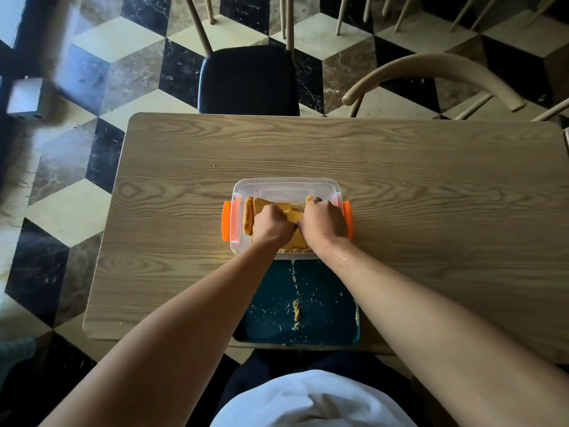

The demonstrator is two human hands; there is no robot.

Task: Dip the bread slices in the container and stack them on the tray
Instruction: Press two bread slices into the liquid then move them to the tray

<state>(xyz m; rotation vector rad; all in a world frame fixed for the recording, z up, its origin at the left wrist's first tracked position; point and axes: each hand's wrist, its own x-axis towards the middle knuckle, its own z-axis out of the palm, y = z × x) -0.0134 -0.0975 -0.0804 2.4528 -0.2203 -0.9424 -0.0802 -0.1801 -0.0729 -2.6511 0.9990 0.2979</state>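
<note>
A clear plastic container [286, 184] with orange side clips stands in the middle of the wooden table. Several golden bread slices [294, 238] lie inside it, one standing on edge at the left wall [248, 215]. Both hands are down inside the container. My left hand [272, 224] is closed on a slice, and my right hand [323, 223] is closed on a slice beside it; whether it is the same slice is hidden by the fingers. Directly in front of me, touching the container's near side, lies a dark teal tray [326, 306] holding only crumbs.
The wooden table [431, 195] ends close to the tray's near edge. A dark cushioned chair [248, 80] is tucked in at the far side, and a curved wooden chair back [431, 72] stands at the far right. A patterned tile floor surrounds the table.
</note>
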